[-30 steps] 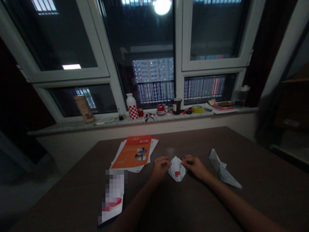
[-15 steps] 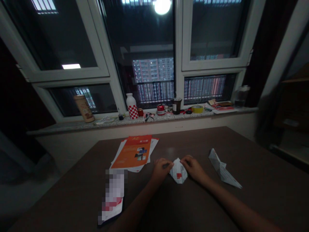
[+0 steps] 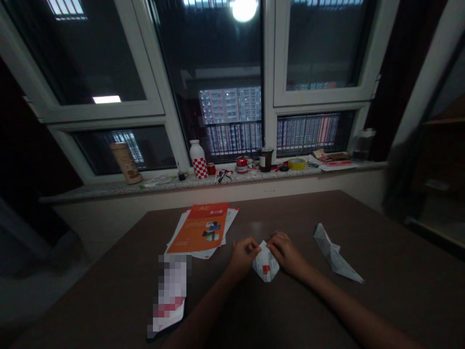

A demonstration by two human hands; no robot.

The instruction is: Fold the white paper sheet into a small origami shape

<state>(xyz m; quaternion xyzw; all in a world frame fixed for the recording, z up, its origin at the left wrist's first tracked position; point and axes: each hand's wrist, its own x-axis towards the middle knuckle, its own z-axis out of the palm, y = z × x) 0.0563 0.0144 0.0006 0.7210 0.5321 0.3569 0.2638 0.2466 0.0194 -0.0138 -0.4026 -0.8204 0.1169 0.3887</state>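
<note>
A small folded piece of printed white paper with a red mark (image 3: 266,266) lies on the dark brown table (image 3: 290,310) between my hands. My left hand (image 3: 242,254) pinches its upper left edge with curled fingers. My right hand (image 3: 286,251) presses on its upper right edge, fingers bent down onto the fold. Both forearms reach in from the lower right.
A finished folded paper shape (image 3: 336,254) lies to the right. An orange booklet on loose sheets (image 3: 201,229) lies to the left, and a phone-like object (image 3: 169,295) nearer me. The windowsill holds a checked bottle (image 3: 198,160), a brown canister (image 3: 125,162), a tape roll (image 3: 297,164) and small items.
Both hands have drawn closer together over the top of the folded paper, and the paper has narrowed and shifted slightly toward me.
</note>
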